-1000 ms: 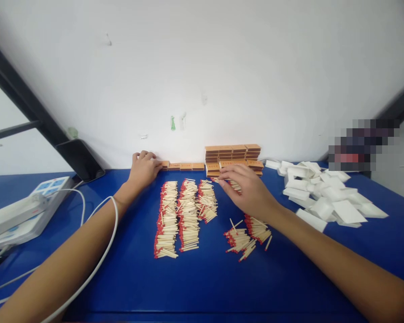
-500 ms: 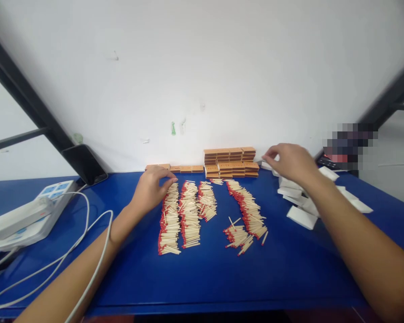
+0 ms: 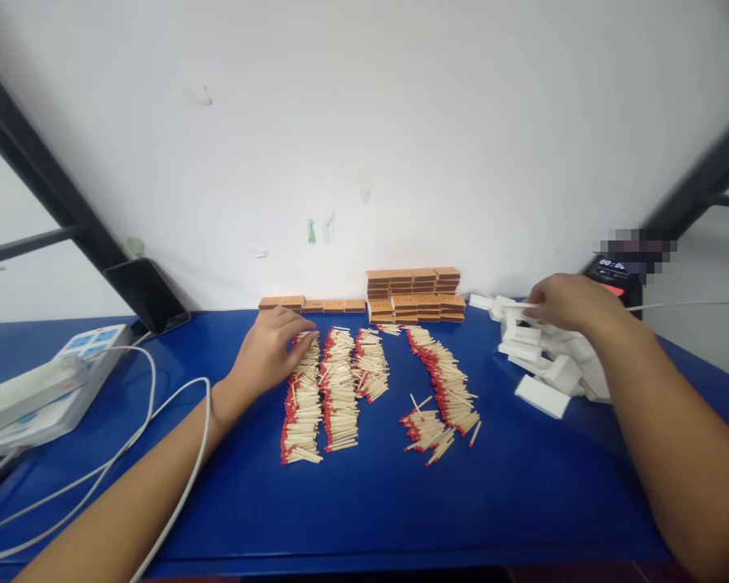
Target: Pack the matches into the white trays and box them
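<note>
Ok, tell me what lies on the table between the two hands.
In the head view, rows of red-tipped matches lie between the left hand and the right hand, then a slanted row and bare blue table.

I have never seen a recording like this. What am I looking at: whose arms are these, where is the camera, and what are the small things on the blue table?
There is no machine here. Both arms belong to one person, and the camera sits on that person's head, looking forward and down. The left hand lies open on the leftmost row of red-tipped matches, and more rows lie to its right. The right hand touches the pile of white trays, but it is unclear whether it grips one. Orange matchboxes are stacked at the wall. At the left of the blue table lie a power strip and a white cable.
</note>
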The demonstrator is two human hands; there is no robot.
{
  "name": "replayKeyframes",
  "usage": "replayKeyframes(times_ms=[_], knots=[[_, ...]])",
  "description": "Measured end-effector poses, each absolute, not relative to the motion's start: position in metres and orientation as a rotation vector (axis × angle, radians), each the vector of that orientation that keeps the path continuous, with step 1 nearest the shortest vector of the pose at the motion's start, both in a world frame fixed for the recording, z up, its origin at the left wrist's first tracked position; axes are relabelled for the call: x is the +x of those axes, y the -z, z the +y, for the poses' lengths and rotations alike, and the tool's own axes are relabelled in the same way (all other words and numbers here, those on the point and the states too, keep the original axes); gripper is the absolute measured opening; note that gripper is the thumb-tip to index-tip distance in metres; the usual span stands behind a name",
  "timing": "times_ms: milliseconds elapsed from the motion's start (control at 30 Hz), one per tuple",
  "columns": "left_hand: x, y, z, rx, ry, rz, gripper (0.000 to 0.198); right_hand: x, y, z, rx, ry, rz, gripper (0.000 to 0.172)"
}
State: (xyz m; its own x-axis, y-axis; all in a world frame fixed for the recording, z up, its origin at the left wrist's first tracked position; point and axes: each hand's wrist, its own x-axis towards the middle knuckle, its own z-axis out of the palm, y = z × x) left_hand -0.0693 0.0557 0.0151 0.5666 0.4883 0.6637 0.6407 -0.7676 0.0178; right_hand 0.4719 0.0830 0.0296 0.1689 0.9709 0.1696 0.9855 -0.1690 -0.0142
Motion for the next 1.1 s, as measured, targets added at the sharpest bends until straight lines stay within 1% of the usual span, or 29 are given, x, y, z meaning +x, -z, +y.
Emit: replayKeyframes(times_ms=[133,200,267,300,333,400,433,500,600,667,800,867,933,1000,1100], knots=[[-0.066,-0.016,0.052,-2.544,0.98,-0.845,0.016,0.45,-0.048,0.07,-2.228,0.339,-1.861,0.025],[-0.063,-0.019,0.048,-2.518,1.004,-0.831,0.017,0.42,-0.058,0.059,-2.141,0.375,-1.836,0.032],[-0.057,-0.021,0.041,-2.522,1.017,-0.791,0.021,0.376,-0.062,0.046,-1.858,0.189,-1.85,0.032],[-0.053,-0.023,0.036,-2.535,1.022,-0.761,0.026,0.352,-0.061,0.039,-1.773,0.112,-1.908,0.032],[-0.048,-0.024,0.031,-2.548,1.038,-0.721,0.035,0.328,-0.058,0.031,-1.699,0.031,-1.961,0.031],[-0.039,-0.025,0.021,-2.596,1.024,-0.647,0.056,0.284,-0.049,0.014,-1.489,-0.341,-2.099,0.026],[-0.034,-0.025,0.016,-2.621,1.01,-0.592,0.064,0.266,-0.043,0.007,-1.407,-0.486,-2.119,0.025],[-0.026,-0.025,0.008,-2.648,0.982,-0.501,0.07,0.241,-0.034,-0.006,-1.343,-0.65,-2.117,0.022],[-0.019,-0.024,0.001,-2.646,0.971,-0.413,0.049,0.227,-0.026,-0.014,-1.294,-0.79,-2.09,0.024],[-0.018,-0.024,-0.001,-2.636,0.964,-0.396,0.042,0.227,-0.025,-0.014,-1.277,-0.933,-2.053,0.025],[-0.022,-0.023,0.001,-2.693,0.936,-0.451,0.037,0.236,-0.031,-0.01,-1.265,-1.117,-2.05,0.028],[-0.024,-0.021,0.003,-2.733,0.952,-0.517,0.035,0.246,-0.036,-0.006,-1.242,-1.097,-2.133,0.03],[-0.025,-0.019,0.006,-2.739,0.995,-0.589,0.036,0.259,-0.042,-0.002,-1.23,-1.03,-2.24,0.032],[-0.028,-0.017,0.01,-2.713,1.032,-0.645,0.038,0.273,-0.046,0.003,-1.226,-0.978,-2.408,0.029],[-0.032,-0.015,0.015,-2.678,1.025,-0.693,0.038,0.285,-0.047,0.01,-1.192,-0.995,-2.658,0.026]])
